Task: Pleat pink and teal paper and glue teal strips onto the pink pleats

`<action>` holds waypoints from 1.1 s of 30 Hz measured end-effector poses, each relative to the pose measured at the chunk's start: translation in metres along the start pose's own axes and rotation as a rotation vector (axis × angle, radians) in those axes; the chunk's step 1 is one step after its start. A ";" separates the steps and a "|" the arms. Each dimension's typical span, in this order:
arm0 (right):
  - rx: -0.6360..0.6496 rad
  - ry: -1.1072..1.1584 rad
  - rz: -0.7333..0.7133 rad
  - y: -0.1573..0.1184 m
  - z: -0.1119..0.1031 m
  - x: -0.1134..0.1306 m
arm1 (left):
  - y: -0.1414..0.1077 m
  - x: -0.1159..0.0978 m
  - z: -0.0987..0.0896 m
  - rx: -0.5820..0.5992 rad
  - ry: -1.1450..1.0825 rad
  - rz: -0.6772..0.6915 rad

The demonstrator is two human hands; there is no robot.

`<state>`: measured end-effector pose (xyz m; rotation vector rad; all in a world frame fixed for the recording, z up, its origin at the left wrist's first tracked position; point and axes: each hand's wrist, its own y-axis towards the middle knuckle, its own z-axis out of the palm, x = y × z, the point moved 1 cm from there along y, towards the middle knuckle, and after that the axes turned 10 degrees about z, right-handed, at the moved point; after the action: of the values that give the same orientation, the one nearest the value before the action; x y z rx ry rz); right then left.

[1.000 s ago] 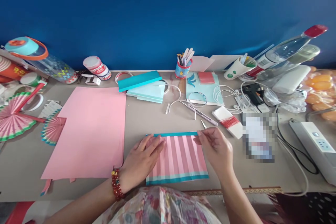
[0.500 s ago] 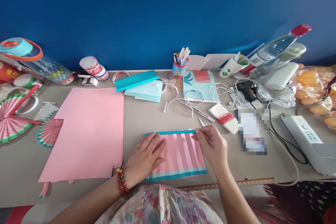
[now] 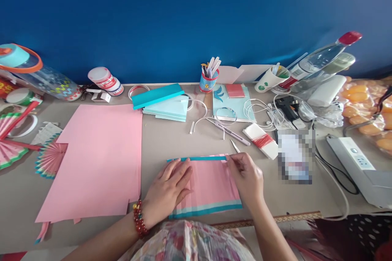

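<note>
A pink pleated sheet of paper [image 3: 211, 183] lies before me, with pale blue and teal bands along its near edge. Across its far edge runs a narrow teal paper strip [image 3: 203, 158]. My left hand [image 3: 170, 185] rests flat on the left part of the sheet, fingers spread, fingertips at the strip. At the far right corner, my right hand [image 3: 247, 175] pinches the strip's end; the fingertips partly hide the grip. Just beyond that hand lies a small white pointed piece [image 3: 235, 146].
Larger pink sheets [image 3: 101, 159] lie left, by folded paper fans [image 3: 50, 155]. Farther back are teal and pale blue papers [image 3: 157, 96], a pen cup [image 3: 208, 80] and a lilac craft knife [image 3: 232, 133]. To the right are a thread-wound card [image 3: 261, 140], a blurred phone-like object [image 3: 294, 157] and a power strip [image 3: 357, 159].
A thin pink margin now shows beyond the teal strip at the right. My right hand has shifted slightly nearer to me, still pinching. My left hand stays flat; the view has moved a little.
</note>
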<state>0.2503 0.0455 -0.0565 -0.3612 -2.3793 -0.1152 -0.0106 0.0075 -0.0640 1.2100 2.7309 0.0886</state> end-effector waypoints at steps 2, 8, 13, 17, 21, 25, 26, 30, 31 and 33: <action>-0.024 -0.030 -0.040 -0.001 0.001 -0.002 | 0.000 0.000 0.001 -0.001 0.008 0.002; -0.032 -0.045 -0.111 0.000 0.004 -0.003 | 0.000 0.001 0.001 0.013 0.028 0.016; -0.023 -0.042 -0.090 0.003 0.002 0.000 | 0.000 0.002 0.002 0.040 0.032 0.026; 0.022 -0.002 -0.037 0.004 -0.002 0.001 | 0.000 0.001 0.002 -0.009 0.008 -0.013; 0.085 0.055 0.030 0.007 -0.007 0.004 | -0.001 -0.001 0.002 -0.016 0.002 -0.040; 0.132 0.138 0.048 0.017 -0.012 0.017 | -0.001 -0.001 0.005 0.001 0.033 -0.019; 0.148 0.169 0.042 0.020 -0.013 0.021 | -0.001 -0.001 0.006 0.000 0.047 -0.010; 0.246 0.299 0.020 0.033 -0.017 0.040 | 0.000 -0.001 0.009 0.023 0.095 0.036; 0.272 0.317 0.015 0.036 -0.018 0.045 | 0.000 -0.001 0.009 0.035 0.097 0.046; 0.315 0.331 0.001 0.041 -0.019 0.056 | 0.000 -0.001 0.009 0.052 0.094 0.053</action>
<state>0.2352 0.0933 -0.0056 -0.1758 -2.0270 0.1862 -0.0083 0.0062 -0.0728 1.3248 2.7985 0.0827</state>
